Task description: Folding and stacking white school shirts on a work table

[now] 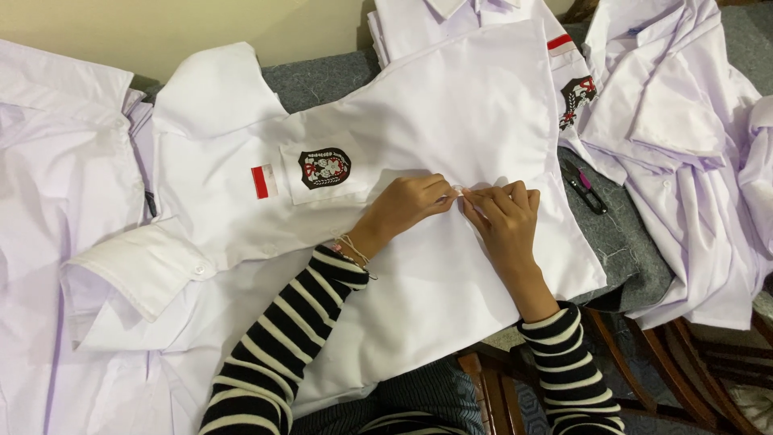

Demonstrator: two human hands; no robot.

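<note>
A white shirt (451, 121) lies spread flat in front of me, its pocket carrying a dark round crest badge (324, 167) with a small red and white flag patch (263, 181) beside it. My left hand (411, 201) and my right hand (503, 217) meet at the shirt's front edge. Their fingertips pinch the fabric around a small white button (459, 191). Both arms wear black and white striped sleeves, and a thin string bracelet circles my left wrist.
More white shirts lie on the left (56, 185), at the top and in a heap on the right (684, 137). Small thread snips (585, 185) with a pink part rest on the grey cloth-covered table (620, 234). A wooden chair (644, 354) stands at lower right.
</note>
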